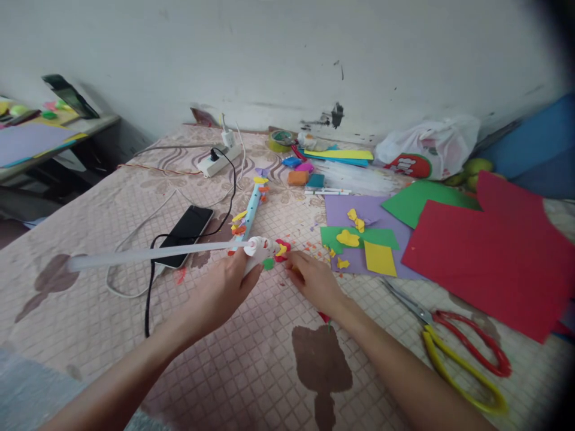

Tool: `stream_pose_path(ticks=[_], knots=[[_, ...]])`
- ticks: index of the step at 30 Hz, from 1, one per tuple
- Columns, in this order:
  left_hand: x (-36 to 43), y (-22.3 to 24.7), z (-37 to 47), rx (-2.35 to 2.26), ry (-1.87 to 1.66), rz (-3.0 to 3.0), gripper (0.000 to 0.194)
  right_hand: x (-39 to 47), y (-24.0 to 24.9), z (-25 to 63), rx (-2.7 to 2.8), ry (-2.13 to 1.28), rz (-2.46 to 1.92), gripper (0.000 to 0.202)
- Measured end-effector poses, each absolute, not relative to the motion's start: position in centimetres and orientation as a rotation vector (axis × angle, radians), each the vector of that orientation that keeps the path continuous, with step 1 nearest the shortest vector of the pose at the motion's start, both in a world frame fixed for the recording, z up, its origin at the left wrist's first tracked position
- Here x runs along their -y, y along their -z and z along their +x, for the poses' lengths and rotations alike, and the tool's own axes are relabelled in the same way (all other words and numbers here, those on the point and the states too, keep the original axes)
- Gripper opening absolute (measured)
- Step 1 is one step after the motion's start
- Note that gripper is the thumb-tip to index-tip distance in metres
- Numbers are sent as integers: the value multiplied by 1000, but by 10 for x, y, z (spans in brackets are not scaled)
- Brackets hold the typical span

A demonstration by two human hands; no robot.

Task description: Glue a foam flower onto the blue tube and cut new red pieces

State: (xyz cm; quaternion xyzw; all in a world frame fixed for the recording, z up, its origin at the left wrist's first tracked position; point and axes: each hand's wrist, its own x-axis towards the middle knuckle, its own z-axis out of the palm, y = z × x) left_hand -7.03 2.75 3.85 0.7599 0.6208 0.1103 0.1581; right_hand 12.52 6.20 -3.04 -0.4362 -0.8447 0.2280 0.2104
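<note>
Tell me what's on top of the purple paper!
On the purple paper lie a green strip, a yellow square and small yellow cutouts. Red and green sheets cover its right side, so that part is hidden.

the white tool (pixel 254 258) was partly hidden by the left hand (pixel 227 280), the red and yellow bit (pixel 282 249) beside the right hand (pixel 317 280) looked too small to tell, fruit (pixel 477 167) was partly behind a bag (pixel 433 139), another tabletop (pixel 102 123) got cut off
</note>
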Motion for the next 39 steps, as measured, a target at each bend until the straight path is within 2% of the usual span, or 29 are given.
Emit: stream_pose_path(ticks=[19,26,39], knots=[[-31,-41,-62,-1800,-185,2264,15,-62,29,126,2372,-636,-1191,13],[-31,-39,-63,-1824,-171,2243,16,-62,29,126,2368,-642,-1188,18],[-33,-29,-72,-1824,-655,2086,13,-62,30,125,2295,-656,-1181,15]])
